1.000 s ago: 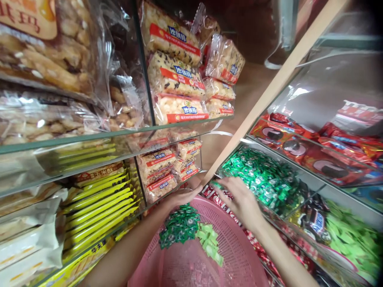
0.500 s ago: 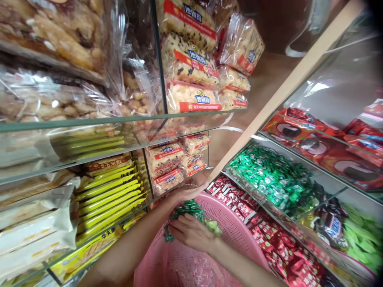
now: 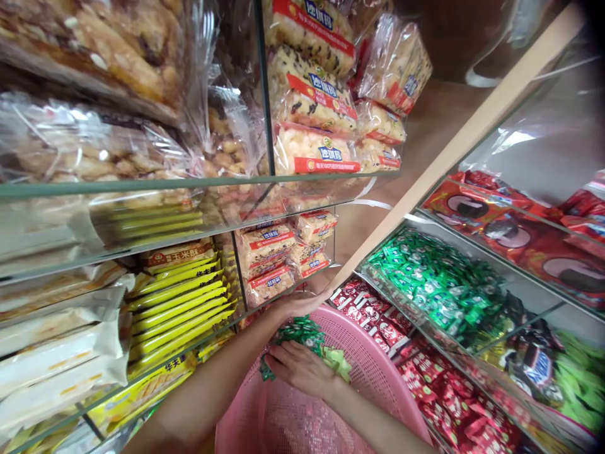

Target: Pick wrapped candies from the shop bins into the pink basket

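Observation:
A pink mesh basket sits low between two glass shelf units. My left hand is closed on its far rim. Inside the basket lies a heap of small dark green wrapped candies with a few light green ones beside them. My right hand lies palm down on this heap, fingers stretched to the left over the candies. On the right, a glass compartment holds many more dark green candies.
Red wrapped wafer bars fill the bin below the green candies, with red snack packs above. Left glass shelves hold rice-crisp bricks, yellow packs and white packs. A wooden strip runs diagonally between the units.
My right hand left the green candy compartment and came down into the basket onto the candy heap, where it has stayed. My left hand stays on the rim.

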{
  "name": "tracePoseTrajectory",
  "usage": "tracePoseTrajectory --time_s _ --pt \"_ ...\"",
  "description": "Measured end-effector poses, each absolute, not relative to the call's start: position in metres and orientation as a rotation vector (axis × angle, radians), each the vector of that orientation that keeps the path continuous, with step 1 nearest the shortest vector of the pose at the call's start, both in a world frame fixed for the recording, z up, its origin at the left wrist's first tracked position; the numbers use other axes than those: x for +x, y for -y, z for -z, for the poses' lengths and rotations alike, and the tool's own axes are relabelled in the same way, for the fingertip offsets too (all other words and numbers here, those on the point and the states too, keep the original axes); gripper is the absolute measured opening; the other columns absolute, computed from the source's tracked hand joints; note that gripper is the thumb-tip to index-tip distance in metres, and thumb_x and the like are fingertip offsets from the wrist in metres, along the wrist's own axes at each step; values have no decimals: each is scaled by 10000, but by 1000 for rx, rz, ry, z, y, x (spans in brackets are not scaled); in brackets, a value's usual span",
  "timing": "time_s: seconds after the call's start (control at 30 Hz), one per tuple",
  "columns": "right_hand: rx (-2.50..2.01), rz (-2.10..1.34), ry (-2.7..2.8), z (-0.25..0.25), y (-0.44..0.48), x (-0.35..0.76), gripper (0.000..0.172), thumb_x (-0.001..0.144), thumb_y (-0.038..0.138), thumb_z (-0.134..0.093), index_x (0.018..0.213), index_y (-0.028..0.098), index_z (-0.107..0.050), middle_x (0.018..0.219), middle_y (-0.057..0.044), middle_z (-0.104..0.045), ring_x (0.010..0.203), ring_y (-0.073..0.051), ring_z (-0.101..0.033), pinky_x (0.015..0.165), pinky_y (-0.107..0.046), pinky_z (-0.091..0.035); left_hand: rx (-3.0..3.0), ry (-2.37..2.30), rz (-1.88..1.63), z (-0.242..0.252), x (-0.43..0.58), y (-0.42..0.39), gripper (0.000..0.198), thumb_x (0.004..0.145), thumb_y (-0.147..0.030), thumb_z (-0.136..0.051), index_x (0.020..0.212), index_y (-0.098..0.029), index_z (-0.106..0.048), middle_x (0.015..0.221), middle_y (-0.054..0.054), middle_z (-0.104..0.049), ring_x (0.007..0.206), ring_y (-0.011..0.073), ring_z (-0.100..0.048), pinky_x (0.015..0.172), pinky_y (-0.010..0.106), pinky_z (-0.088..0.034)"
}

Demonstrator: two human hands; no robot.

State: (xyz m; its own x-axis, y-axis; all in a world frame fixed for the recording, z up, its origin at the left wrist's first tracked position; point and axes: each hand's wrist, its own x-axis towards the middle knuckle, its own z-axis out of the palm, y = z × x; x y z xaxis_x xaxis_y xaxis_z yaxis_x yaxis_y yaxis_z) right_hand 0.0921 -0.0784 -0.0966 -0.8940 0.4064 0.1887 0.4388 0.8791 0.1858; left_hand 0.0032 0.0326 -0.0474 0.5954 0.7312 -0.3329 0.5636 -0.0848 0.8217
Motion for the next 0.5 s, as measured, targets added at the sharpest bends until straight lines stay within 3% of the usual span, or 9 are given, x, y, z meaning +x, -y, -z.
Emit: tracePoseTrajectory --time_s 0.17,0.5 --pt "-660 342 2880 99 81 94 151 914 197 -453 1039 175 -535 924 -2 -589 770 -124 -501 666 -262 -385 1839 -1117 -139 42 3 -30 774 793 -707 -183 1036 -139 -650 1104 143 -638 1113 319 -516 954 427 -347" --pt "-668 359 2869 101 80 91 124 924 213 -442 979 188 -551 878 -3 -589 763 -125 -492 662 -274 -372 1857 -1128 -133 41 1 -30 777 800 -706 -169 990 -142 -669 1091 138 -650 1081 311 -546 935 406 -373"
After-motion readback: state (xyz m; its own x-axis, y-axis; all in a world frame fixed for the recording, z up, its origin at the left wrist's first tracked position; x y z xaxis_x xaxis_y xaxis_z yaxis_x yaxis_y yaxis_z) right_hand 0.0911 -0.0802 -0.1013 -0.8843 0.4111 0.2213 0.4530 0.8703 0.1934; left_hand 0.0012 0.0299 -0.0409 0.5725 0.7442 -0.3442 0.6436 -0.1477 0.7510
